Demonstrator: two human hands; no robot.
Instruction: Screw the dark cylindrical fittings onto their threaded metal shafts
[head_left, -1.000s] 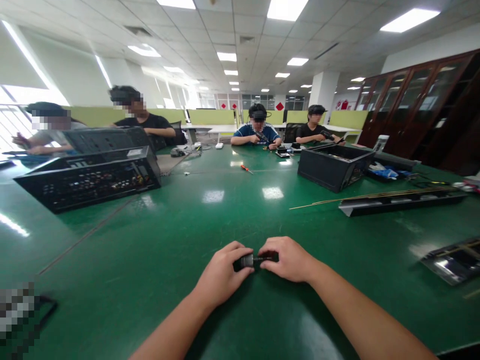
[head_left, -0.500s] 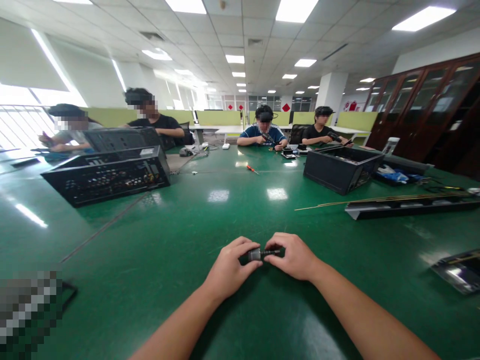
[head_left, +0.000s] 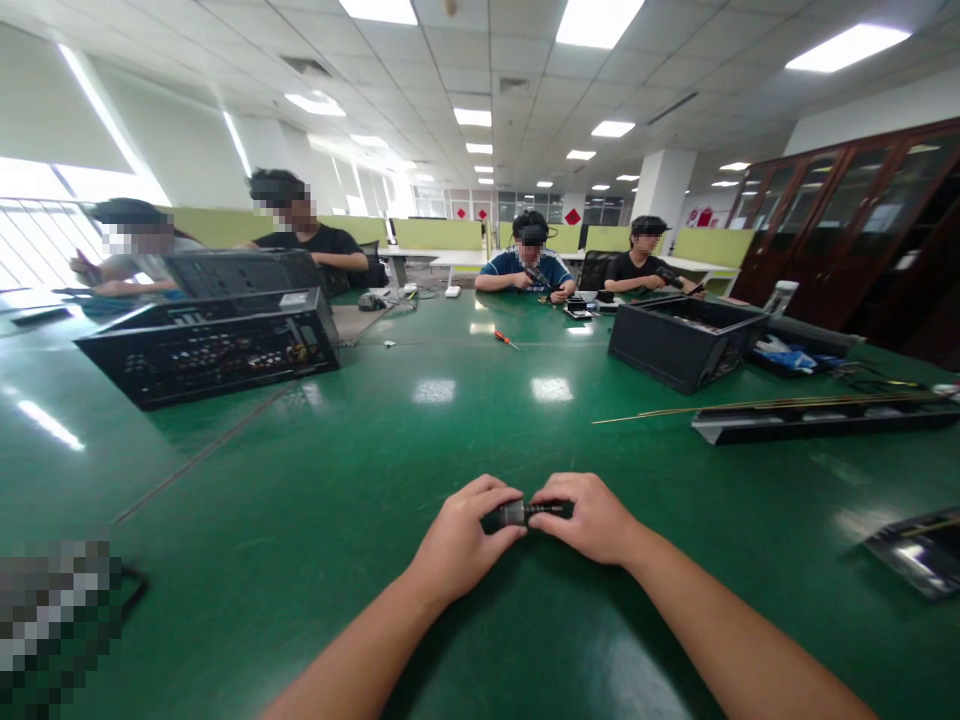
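Observation:
Near the front of the green table, my left hand [head_left: 469, 527] is closed around a short dark cylinder [head_left: 514, 513] with a grey metal collar, which resembles a drill chuck. A thin ridged shaft [head_left: 551, 509], like a driver bit, lies in line with the cylinder on its right. My right hand [head_left: 589, 515] has its thumb and fingers curled about this shaft at its collar end. The two hands face each other, fingertips nearly touching. Whether shaft and cylinder are joined is hard to see.
A dark computer case [head_left: 217, 350] stands at the left, another case [head_left: 682, 345] at the right. An orange screwdriver [head_left: 505, 339] lies farther back. Thin rods [head_left: 667, 410] rest by a long metal channel [head_left: 810, 418]. Several people sit across the table [head_left: 420, 440].
Both hands stay in about the same place, still on the cylinder and the shaft. The view has shifted slightly.

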